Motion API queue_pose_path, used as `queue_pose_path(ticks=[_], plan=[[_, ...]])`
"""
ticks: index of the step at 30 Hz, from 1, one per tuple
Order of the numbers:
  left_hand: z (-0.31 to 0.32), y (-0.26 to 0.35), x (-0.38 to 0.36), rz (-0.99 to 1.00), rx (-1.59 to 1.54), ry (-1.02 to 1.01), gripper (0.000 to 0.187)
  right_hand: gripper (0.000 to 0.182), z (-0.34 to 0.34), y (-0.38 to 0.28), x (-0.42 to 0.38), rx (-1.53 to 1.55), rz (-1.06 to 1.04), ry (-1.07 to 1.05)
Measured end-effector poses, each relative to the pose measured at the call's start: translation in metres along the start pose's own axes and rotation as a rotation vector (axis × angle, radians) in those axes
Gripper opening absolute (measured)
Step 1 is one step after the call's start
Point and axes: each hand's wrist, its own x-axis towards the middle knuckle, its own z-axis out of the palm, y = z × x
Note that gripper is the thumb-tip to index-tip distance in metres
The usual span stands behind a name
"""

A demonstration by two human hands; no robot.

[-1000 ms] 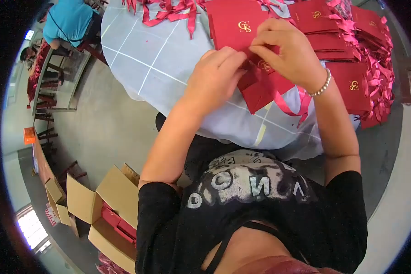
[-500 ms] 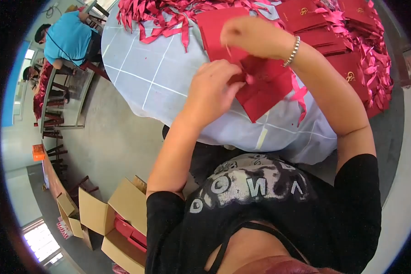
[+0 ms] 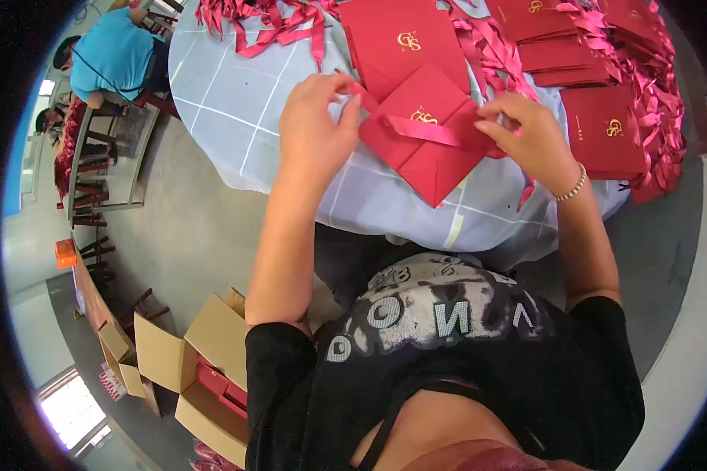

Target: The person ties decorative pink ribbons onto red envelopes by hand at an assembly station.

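A red paper bag with a gold monogram lies turned cornerwise near the table's front edge. Across its face runs a loose pink ribbon. At the bag's left corner my left hand pinches one end of the ribbon between thumb and forefinger. My right hand, with a beaded bracelet at the wrist, is closed at the right corner, seemingly on the ribbon's other side; its fingertips partly hide what they hold. Just behind lies a stack of similar red bags.
More red bags with ribbons are piled at the right of the cloth-covered table. Loose pink ribbons lie along the back. An open cardboard box stands on the floor at left. A person in blue sits farther off.
My right hand has moved from above the bag to its right corner, and my left hand has shifted left and up. The ribbon now lies stretched across the bag, whose monogram shows.
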Motion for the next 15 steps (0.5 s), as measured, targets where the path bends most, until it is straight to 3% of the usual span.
queue_pose_path(ticks=[2, 6, 11, 15], plan=[[0.009, 0.013, 0.01, 0.033, -0.076, -0.045, 0.029, 0.022, -0.012, -0.007, -0.019, 0.023, 0.191, -0.012], [0.038, 0.025, 0.025, -0.016, 0.118, -0.172, 0.031, 0.024, -0.024, 0.022, -0.051, -0.005, 0.297, 0.123], [0.053, 0.03, 0.032, -0.139, 0.069, -0.293, 0.035, 0.026, -0.02, 0.031, -0.071, -0.007, 0.178, 0.092], [0.057, 0.024, 0.031, -0.084, 0.035, -0.264, 0.035, 0.017, -0.008, 0.041, -0.069, 0.003, 0.097, 0.065]])
